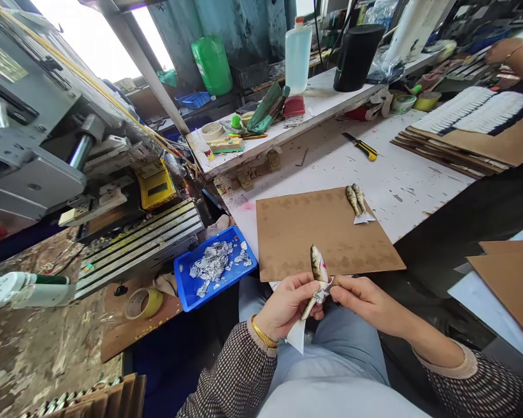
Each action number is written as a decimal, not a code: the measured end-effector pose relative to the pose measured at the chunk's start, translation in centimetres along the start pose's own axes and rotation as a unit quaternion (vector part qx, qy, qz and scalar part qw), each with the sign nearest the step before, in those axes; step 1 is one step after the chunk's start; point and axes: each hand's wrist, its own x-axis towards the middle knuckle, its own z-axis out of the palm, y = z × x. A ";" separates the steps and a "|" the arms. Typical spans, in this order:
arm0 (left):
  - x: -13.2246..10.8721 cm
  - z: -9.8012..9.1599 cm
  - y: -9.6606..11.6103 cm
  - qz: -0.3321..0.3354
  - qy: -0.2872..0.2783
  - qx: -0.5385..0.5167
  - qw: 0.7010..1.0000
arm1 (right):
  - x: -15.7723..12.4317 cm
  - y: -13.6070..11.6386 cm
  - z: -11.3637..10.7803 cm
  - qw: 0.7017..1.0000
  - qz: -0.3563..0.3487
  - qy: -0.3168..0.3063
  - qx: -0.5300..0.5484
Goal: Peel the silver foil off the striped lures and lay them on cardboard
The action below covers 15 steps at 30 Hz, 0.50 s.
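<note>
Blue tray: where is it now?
Head view, left of centre: the blue tray sits just left of the cardboard, up and left of the left hand.

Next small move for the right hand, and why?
Probably peel the crumpled silver foil off the striped fish-shaped piece: the right hand's fingertips are at the foil, the left hand steadies the piece, and similar silver foil scraps lie in the blue rectangular plastic tray.
</note>
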 end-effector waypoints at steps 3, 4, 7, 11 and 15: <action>-0.1 0.1 0.1 0.003 0.003 0.009 1.000 | 0.1 -0.3 -0.3 1.000 0.001 -0.006 -0.001; -0.1 0.1 0.1 0.003 0.003 0.011 1.000 | 0.1 -0.4 -0.3 1.000 -0.003 -0.003 -0.010; 0.0 0.1 0.1 0.004 -0.002 0.020 1.000 | 0.0 -0.4 -0.4 0.999 -0.024 -0.013 -0.035; 0.2 0.0 -0.1 -0.003 -0.004 0.017 1.000 | -0.2 -0.3 -0.2 0.998 -0.037 -0.034 -0.041; 0.5 -0.1 -0.4 0.001 0.005 0.012 1.000 | -0.3 0.0 0.5 0.999 -0.030 -0.035 -0.012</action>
